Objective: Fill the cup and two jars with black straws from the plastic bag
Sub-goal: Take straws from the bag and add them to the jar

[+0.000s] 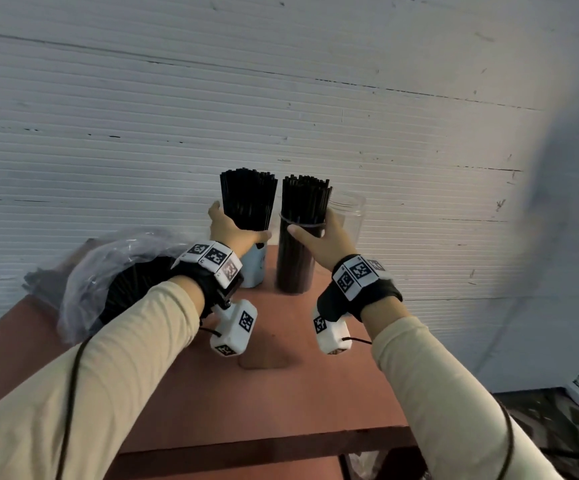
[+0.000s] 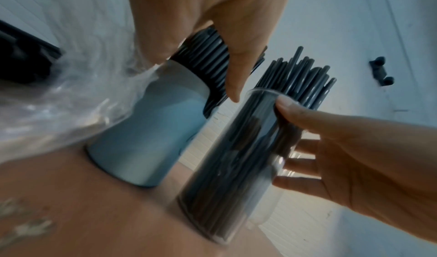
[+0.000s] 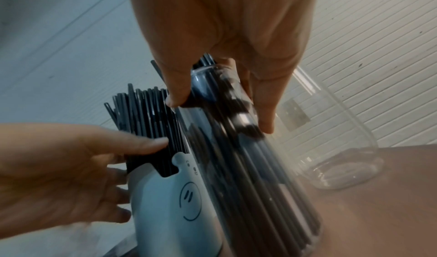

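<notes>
On a red-brown table [image 1: 281, 393], the left hand [image 1: 227, 230] curls around black straws [image 1: 248, 199] standing in a pale blue cup [image 1: 253, 268], while the right hand [image 1: 321, 240] grips a straw-filled clear jar [image 1: 295, 265] beside it. An empty jar [image 1: 348, 213] stands at 2 o'clock; the plastic bag [image 1: 108, 271] lies at 9 o'clock.

On the reddish counter [image 1: 212, 393] stands a light blue cup [image 1: 254, 268] full of black straws [image 1: 248, 199]. The left hand [image 1: 231, 230] wraps around those straws just above the cup. At 3 o'clock from the cup, a clear jar [image 1: 295, 268] holds more straws, and the right hand [image 1: 319, 237] grips it near the top. An empty jar [image 1: 350, 213] stands just beyond. At 9 o'clock lies a plastic bag [image 1: 108, 268].
</notes>
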`<state>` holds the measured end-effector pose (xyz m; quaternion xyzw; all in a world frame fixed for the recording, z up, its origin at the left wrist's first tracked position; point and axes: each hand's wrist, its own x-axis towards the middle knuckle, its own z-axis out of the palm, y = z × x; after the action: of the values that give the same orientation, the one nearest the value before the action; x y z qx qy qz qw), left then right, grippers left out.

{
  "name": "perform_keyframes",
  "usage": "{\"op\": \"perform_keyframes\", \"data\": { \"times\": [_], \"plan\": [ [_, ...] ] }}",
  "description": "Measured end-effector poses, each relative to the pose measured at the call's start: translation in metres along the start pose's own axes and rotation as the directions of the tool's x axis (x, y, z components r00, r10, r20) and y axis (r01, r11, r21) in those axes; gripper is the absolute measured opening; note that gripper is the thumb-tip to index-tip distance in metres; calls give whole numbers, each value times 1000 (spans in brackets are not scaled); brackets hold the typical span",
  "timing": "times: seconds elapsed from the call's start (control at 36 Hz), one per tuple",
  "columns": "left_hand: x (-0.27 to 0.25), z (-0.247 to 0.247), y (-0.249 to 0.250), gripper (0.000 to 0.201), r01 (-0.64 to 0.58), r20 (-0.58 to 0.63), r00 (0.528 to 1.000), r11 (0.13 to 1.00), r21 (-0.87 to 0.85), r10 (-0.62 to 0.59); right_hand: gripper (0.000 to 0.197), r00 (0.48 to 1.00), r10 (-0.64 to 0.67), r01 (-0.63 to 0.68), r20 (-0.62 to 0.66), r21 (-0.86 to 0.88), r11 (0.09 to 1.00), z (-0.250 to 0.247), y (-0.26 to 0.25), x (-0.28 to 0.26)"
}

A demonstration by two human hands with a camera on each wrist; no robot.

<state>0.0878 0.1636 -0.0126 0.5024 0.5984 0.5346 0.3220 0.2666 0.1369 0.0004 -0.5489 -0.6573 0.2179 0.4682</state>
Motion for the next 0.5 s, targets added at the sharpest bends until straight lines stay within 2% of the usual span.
{"op": "perform_keyframes", "data": {
  "times": [0.08,0.14,0.22,0.42,0.5],
  "plan": [
    [9,1,-13,93,31,39,999,997,65,-34,60,1000,15,-15,-1,5,1000,6,0,10],
    [16,0,-21,86,19,61,998,995,99,-26,59,1000,19,-19,-8,11,1000,10,0,17],
    [30,0,-36,92,12,76,997,992,129,-22,60,999,34,-34,-17,14,999,14,0,22],
    [37,-3,-42,86,-5,90,996,984,176,-11,70,999,35,-34,-12,71,997,13,1,17],
    [32,-3,-38,88,-5,91,996,980,199,-13,85,1000,27,-27,5,33,999,4,3,7]
  ]
}}
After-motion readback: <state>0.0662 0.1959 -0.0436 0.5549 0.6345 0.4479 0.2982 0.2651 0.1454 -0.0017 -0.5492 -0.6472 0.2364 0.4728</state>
